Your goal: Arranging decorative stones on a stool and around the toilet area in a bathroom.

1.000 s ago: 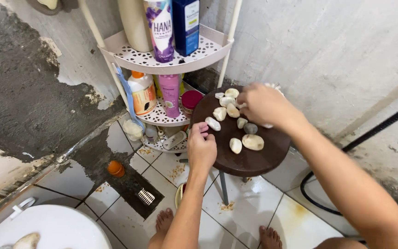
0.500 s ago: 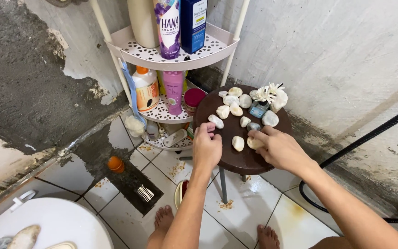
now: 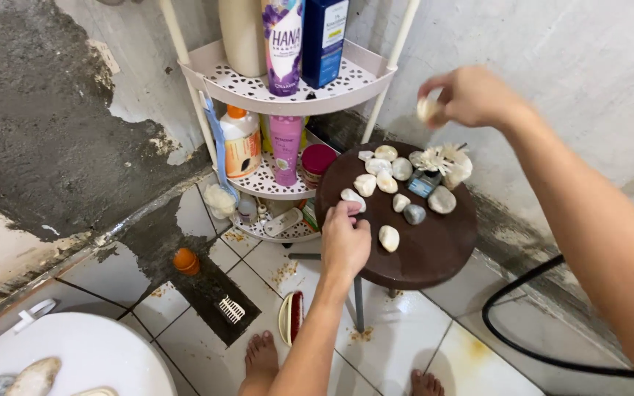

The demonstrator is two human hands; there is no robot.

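Observation:
A round dark brown stool stands on the tiled floor with several pale stones on its top and a small vase of white flowers at its far side. My left hand rests on the stool's near left edge, fingers touching a white stone. My right hand is raised above the stool near the wall, shut on a pale stone.
A white corner rack holds several bottles, beside the stool. A toilet lid with stones on it is at lower left. A floor drain, an orange cap, a black hose and my bare feet are on the floor.
My right hand picked the large pale stone off the stool's front and lifted it up toward the wall. My left hand stayed on the stool's edge.

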